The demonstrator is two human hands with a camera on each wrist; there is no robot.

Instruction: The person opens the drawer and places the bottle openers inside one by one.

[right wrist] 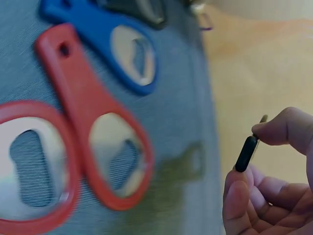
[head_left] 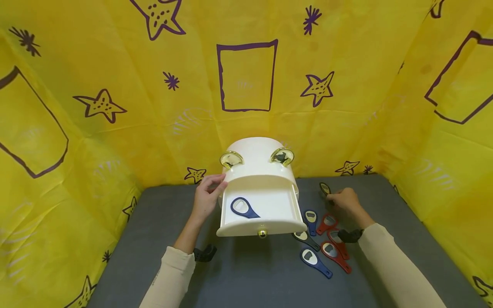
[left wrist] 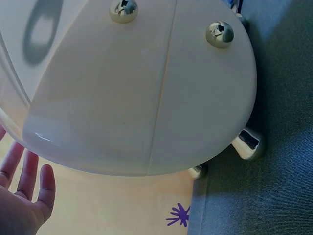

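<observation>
A white rounded chest [head_left: 257, 156] with gold-rimmed round ornaments stands at the middle back of the table. Its top drawer [head_left: 235, 229] is pulled out, and a blue bottle opener [head_left: 252, 213] lies inside at the left. My left hand [head_left: 205, 200] rests with its fingertips at the chest's left side, just behind the drawer; those fingers [left wrist: 29, 174] look mostly straight in the left wrist view. To the right of the chest, my right hand [head_left: 348, 203] pinches a black bottle opener [right wrist: 246, 153] between thumb and fingers, raised over the table.
Right of the drawer lie several bottle openers: a red one [head_left: 339, 256], a blue one [head_left: 321, 268], and a dark one [head_left: 313, 244] partly under the drawer's front corner. The drawer front carries a gold knob [head_left: 262, 234]. Yellow patterned cloth [head_left: 246, 124] surrounds the grey table [head_left: 161, 248].
</observation>
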